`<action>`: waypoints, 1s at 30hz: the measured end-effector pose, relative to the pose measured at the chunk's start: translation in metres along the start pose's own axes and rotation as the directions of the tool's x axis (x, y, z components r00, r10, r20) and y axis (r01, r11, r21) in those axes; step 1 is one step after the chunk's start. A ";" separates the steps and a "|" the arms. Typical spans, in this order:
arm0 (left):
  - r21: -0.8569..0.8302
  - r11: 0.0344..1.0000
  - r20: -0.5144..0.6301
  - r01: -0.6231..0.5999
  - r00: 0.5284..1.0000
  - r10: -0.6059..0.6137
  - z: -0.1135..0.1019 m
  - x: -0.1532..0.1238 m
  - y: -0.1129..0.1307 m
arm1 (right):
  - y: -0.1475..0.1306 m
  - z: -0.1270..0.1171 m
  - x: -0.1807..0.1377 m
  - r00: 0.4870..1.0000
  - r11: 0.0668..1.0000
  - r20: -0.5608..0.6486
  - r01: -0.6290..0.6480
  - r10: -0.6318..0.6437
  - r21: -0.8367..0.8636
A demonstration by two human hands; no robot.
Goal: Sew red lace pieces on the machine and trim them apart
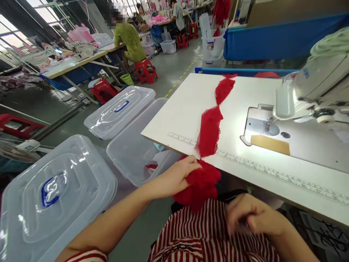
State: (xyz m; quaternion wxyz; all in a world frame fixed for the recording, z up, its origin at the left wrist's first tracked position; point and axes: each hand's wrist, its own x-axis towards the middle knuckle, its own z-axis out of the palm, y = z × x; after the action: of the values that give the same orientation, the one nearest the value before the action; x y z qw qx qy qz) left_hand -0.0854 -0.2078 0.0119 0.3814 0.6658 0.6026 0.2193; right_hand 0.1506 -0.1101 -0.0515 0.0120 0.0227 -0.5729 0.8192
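Note:
A long strip of red lace fabric (209, 125) runs across the white sewing table (185, 109) and drops over its front edge into a bunch on my lap. My left hand (178, 173) is closed on that bunch just below the table edge. My right hand (249, 214) rests against my striped shirt, fingers curled and blurred; I cannot make out anything in it. A white sewing machine (313, 91) stands on the right of the table, apart from both hands.
An open clear plastic bin (131, 153) sits on the floor left of the table, with two lidded bins (54, 196) (120, 111) beside it. Other people work on red stools (145, 69) at far tables. A blue-draped table (272, 36) stands behind.

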 end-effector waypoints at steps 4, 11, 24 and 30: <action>-0.214 0.969 0.036 0.126 0.992 -0.121 0.015 -0.038 -0.005 | 0.024 0.001 0.025 0.840 0.980 -0.504 -0.170 0.201 0.107; -0.310 0.938 0.052 0.155 0.988 -0.146 0.029 -0.055 -0.012 | 0.039 0.004 0.046 0.896 0.958 -0.346 -0.285 0.278 0.033; -0.313 0.929 0.161 0.196 0.975 -0.152 0.027 -0.053 -0.004 | 0.045 0.007 0.054 0.857 0.969 -0.477 -0.244 0.193 -0.046; -0.271 0.959 -0.109 -0.080 0.993 0.052 -0.047 0.007 0.032 | 0.067 0.002 0.045 0.896 0.962 -0.415 -0.235 0.161 -0.135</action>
State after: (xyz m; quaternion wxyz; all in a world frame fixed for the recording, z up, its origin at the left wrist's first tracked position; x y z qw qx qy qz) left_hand -0.0987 -0.1894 0.0642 0.4315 0.6143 0.5624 0.3466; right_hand 0.1025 -0.1356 -0.1115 0.0470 -0.2051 -0.6299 0.7477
